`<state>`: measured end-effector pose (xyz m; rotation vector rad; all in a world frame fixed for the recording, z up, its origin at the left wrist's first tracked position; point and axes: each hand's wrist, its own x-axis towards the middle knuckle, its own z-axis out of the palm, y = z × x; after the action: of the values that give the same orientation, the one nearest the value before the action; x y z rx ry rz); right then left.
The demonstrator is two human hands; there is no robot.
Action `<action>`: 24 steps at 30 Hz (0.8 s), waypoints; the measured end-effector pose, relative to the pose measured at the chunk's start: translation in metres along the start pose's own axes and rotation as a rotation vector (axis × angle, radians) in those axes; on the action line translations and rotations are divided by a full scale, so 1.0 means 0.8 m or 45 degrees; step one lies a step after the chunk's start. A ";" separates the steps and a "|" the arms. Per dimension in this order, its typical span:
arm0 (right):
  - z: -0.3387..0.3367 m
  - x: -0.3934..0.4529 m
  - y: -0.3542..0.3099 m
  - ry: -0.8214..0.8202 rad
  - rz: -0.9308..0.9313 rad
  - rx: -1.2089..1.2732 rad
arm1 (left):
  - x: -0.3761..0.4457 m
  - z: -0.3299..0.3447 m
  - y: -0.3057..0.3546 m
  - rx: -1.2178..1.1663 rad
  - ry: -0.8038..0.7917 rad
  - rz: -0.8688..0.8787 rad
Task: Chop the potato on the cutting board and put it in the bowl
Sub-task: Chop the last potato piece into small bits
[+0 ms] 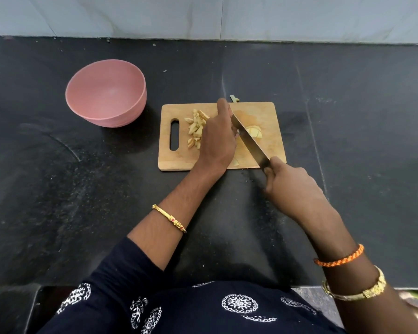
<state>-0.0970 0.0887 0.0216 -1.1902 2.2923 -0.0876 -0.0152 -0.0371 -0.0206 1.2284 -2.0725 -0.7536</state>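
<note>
Spanning a black counter (82,201) under pale wall (203,15); right fingers (270,169) grip knife (251,143); left fingers' hold unclear.

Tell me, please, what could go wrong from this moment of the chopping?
1. The left hand rests right beside the knife blade, so a slip could likely cut a finger.
2. One potato scrap already lies off the board; more may scatter.
3. The bowl stands apart from the board, so pieces might drop when carried.
</note>
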 end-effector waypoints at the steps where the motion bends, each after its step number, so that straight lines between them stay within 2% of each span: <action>1: 0.000 -0.005 0.007 0.014 -0.009 0.023 | 0.000 0.000 0.000 0.010 -0.003 0.002; 5: -0.001 -0.015 0.025 0.271 -0.041 0.218 | 0.001 -0.003 0.002 0.033 -0.049 0.014; 7: -0.004 -0.010 0.031 0.312 0.007 0.295 | 0.005 -0.005 0.004 0.048 -0.105 0.018; 12: -0.002 0.000 0.029 0.278 0.041 0.360 | 0.008 -0.004 0.004 0.165 -0.251 0.091; 19: 0.000 0.012 0.029 0.251 0.162 0.398 | 0.012 0.002 0.002 0.217 -0.255 0.122; 24: 0.008 0.011 0.021 0.179 0.126 0.377 | 0.015 0.000 0.003 0.240 -0.248 0.087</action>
<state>-0.1104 0.0934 0.0070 -0.9436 2.3523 -0.4702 -0.0213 -0.0465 -0.0166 1.2172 -2.3776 -0.6822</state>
